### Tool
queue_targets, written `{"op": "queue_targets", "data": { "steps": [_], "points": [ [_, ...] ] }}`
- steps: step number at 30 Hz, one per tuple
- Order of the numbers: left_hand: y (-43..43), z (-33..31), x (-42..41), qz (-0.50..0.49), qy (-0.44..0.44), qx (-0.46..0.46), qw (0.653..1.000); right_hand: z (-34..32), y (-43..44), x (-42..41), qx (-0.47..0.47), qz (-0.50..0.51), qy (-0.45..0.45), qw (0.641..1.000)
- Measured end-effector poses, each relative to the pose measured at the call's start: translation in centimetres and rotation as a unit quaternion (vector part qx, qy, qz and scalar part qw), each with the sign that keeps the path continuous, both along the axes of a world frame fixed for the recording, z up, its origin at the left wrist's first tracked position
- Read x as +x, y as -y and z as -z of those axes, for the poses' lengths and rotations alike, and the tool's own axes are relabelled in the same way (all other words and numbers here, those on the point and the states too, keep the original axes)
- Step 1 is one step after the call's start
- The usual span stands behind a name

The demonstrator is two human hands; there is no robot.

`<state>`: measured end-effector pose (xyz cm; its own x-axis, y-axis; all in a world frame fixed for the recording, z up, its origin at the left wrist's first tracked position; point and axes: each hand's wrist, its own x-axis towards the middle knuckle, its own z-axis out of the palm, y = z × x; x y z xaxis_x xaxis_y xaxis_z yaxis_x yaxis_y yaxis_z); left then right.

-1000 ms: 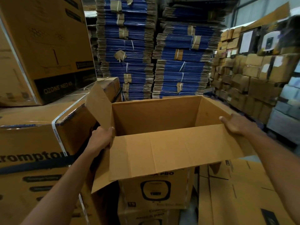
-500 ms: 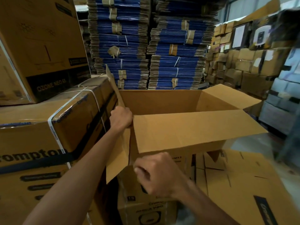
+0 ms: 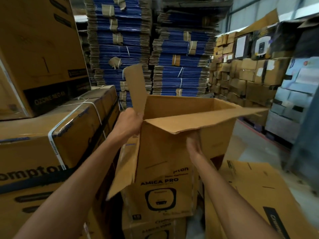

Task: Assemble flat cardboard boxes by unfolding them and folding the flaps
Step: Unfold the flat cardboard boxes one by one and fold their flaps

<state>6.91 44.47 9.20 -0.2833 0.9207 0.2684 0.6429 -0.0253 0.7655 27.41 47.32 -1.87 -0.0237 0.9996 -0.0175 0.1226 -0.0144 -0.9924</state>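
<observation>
My left hand (image 3: 128, 121) curls round the top left corner of the open cardboard box (image 3: 172, 149), at the foot of its upright side flap (image 3: 136, 87). My right hand (image 3: 194, 144) lies flat against the front wall, fingers straight, tips tucked under the long front flap (image 3: 198, 120), which sticks out level. The box is held up in front of me above a stack of printed boxes (image 3: 155, 221), beside a strapped carton (image 3: 69, 135). Bundles of flat blue cardboard (image 3: 120, 49) rise behind. The box looks light but floppy. I judge the corners and creases safest to grip, since the flaps bend.
</observation>
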Motion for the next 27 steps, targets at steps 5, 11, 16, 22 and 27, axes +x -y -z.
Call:
{"op": "queue_targets", "data": {
  "steps": [5,11,16,22,27],
  "points": [
    [2.3,-1.0,-0.1,0.133,0.112,0.005,0.985,-6.6,-2.3,-4.4,0.179,-0.046,-0.036,0.982],
    [3.1,2.4,1.0,0.084,0.262,0.053,0.96,-7.4,-6.4,-8.5,0.22,-0.12,0.198,0.947],
    [3.1,10.4,0.6,0.18,0.618,0.01,0.765,-3.6,-5.8,-9.6,0.158,-0.202,0.367,0.894],
    [3.4,15.0,4.3,0.082,0.667,-0.005,0.74,-0.4,-5.4,-8.0,0.161,-0.263,0.421,0.853],
    [2.2,14.5,5.6,0.035,0.528,-0.051,0.847,0.7,-3.5,-5.1,0.251,-0.079,0.329,0.907]
  ]
}}
